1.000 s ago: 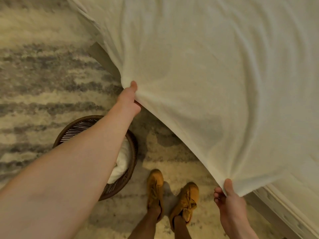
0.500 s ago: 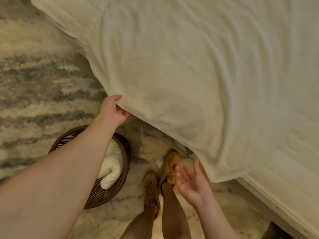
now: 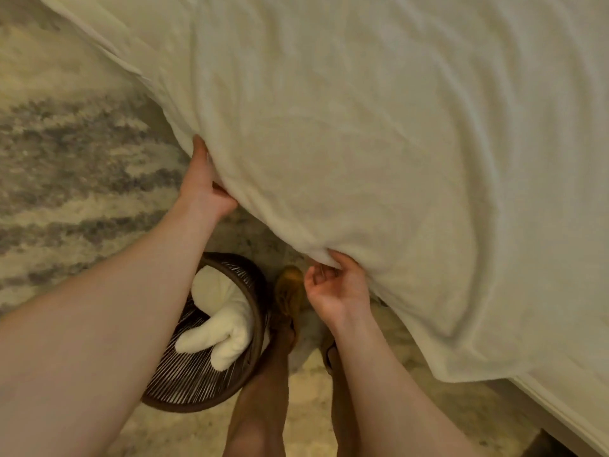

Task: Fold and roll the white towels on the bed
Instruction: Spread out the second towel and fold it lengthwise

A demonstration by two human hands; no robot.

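My left hand (image 3: pixel 204 189) and right hand (image 3: pixel 336 288), bare, as are both forearms; lower leg (image 3: pixel 263 390), bare; mustard-tan shoe (image 3: pixel 289 293), rounded toe.

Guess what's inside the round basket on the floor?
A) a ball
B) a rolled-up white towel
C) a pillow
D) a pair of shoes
B: a rolled white towel lies inside the dark woven basket by the person's feet, while the left hand and right hand grip the edge of the large white towel above it.
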